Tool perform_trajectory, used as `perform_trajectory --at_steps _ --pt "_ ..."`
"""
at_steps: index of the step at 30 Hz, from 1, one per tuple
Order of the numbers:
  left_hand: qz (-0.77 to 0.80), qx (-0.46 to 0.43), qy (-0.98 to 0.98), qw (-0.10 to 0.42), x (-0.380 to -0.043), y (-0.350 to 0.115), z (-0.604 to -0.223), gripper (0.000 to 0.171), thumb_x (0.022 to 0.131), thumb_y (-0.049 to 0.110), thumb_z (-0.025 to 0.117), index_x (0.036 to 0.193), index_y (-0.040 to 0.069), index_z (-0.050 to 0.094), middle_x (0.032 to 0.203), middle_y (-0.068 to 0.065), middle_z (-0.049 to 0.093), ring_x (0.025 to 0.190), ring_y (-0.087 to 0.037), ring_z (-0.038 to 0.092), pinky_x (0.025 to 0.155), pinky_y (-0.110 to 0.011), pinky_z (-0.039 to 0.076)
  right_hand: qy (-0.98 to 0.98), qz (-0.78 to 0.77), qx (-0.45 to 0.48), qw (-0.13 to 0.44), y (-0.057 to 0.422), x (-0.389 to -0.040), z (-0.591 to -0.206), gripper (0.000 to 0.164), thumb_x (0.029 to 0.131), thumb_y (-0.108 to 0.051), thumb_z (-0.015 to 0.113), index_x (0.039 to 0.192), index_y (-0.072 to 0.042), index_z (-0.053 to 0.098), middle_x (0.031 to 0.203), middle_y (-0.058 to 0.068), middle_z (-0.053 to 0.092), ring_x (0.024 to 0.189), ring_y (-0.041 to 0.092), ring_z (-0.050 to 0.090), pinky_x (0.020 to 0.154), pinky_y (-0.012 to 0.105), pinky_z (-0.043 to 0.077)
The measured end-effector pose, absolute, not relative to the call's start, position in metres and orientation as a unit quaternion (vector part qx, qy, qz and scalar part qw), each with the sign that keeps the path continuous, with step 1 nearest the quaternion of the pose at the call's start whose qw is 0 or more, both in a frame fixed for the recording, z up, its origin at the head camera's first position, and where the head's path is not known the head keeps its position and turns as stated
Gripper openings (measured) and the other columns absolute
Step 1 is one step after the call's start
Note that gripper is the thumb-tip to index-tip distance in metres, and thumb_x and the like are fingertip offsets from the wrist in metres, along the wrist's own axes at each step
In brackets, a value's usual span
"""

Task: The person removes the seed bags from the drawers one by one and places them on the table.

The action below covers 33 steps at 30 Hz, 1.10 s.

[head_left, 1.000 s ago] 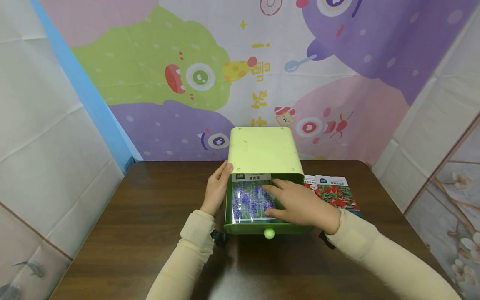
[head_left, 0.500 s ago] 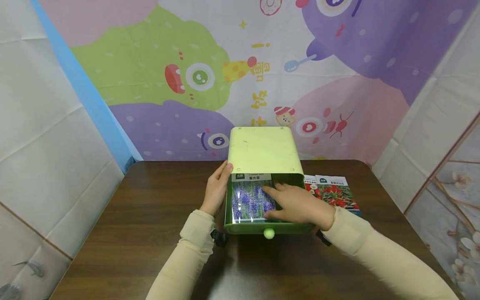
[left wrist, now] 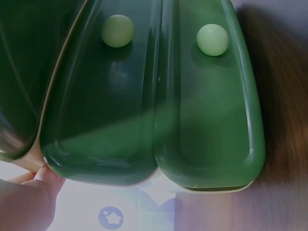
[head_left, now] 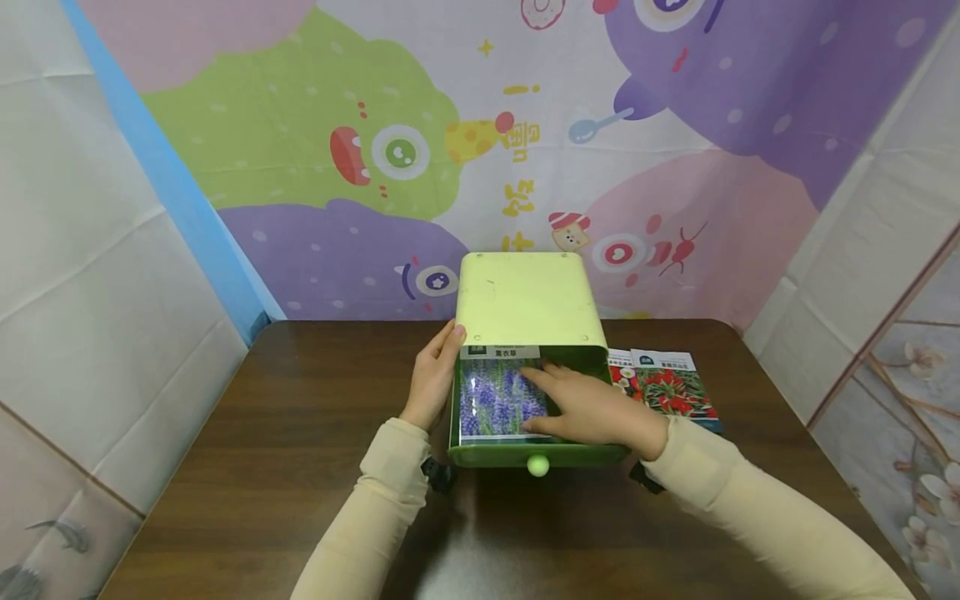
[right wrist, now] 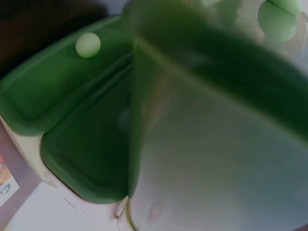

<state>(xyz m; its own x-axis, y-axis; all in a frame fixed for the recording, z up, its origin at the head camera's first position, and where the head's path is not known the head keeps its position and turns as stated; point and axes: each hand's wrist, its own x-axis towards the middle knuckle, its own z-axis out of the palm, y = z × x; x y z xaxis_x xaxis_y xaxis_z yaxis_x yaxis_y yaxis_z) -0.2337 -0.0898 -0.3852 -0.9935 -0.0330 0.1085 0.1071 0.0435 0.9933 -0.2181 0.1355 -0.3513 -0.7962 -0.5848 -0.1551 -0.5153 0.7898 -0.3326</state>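
A pale green drawer cabinet stands on the table with its top drawer pulled out. In that drawer lies a seed packet with purple flowers on it. My right hand reaches in from the right, its thumb and index finger spread over the packet's right edge; the other fingertips are hidden deeper in the drawer. My left hand rests against the cabinet's left side, thumb by the front edge. In the left wrist view, two lower drawers are closed. Blurred green parts fill much of the right wrist view.
Seed packets with red flowers lie right of the cabinet, one overlapping another. A round knob sticks out from the open drawer's front. Behind the brown table hangs a cartoon-printed cloth.
The purple-flower packet has slid slightly left and toward the back in the drawer, my right hand shifting left with it. My left hand and the cabinet stay in place.
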Motion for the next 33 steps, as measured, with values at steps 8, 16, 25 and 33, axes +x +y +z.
perform_trajectory --at_steps 8,16,25,33 --pt "-0.69 -0.021 -0.721 0.049 -0.233 -0.091 -0.385 0.057 0.104 0.037 0.047 0.151 0.008 0.037 0.157 -0.012 0.036 0.147 -0.028 0.031 0.121 -0.043 0.029 0.926 -0.223 -0.276 0.129 0.136 -0.216 -0.351 0.079 0.095 -0.043 0.063 0.155 -0.007 0.027 0.158 0.02 0.029 0.141 0.037 0.039 0.111 0.055 0.039" --pt "-0.695 -0.022 -0.717 0.049 -0.234 -0.09 -0.385 0.057 0.104 0.037 0.047 0.151 0.007 0.037 0.157 -0.012 0.037 0.147 -0.028 0.03 0.121 -0.044 0.028 0.879 -0.383 -0.226 0.175 0.141 -0.218 -0.353 0.075 0.098 -0.03 0.061 0.156 -0.004 0.022 0.159 0.019 0.027 0.141 0.038 0.039 0.11 0.052 0.042" --pt "-0.689 -0.016 -0.723 0.051 -0.233 -0.089 -0.385 0.057 0.104 0.037 0.047 0.151 0.007 0.037 0.157 -0.012 0.037 0.147 -0.029 0.031 0.12 -0.044 0.029 0.835 -0.488 -0.154 0.201 0.144 -0.221 -0.35 0.071 0.1 -0.017 0.055 0.154 0.006 0.016 0.158 0.026 0.026 0.128 0.038 0.054 0.105 0.046 0.048" --pt "-0.688 -0.014 -0.724 0.052 -0.234 -0.089 -0.385 0.058 0.104 0.038 0.047 0.151 0.008 0.037 0.157 -0.012 0.037 0.147 -0.028 0.031 0.12 -0.044 0.029 0.799 -0.54 -0.133 0.229 0.146 -0.227 -0.35 0.071 0.1 -0.008 0.053 0.151 0.015 0.009 0.135 0.033 0.053 0.109 0.031 0.067 0.092 0.037 0.057"
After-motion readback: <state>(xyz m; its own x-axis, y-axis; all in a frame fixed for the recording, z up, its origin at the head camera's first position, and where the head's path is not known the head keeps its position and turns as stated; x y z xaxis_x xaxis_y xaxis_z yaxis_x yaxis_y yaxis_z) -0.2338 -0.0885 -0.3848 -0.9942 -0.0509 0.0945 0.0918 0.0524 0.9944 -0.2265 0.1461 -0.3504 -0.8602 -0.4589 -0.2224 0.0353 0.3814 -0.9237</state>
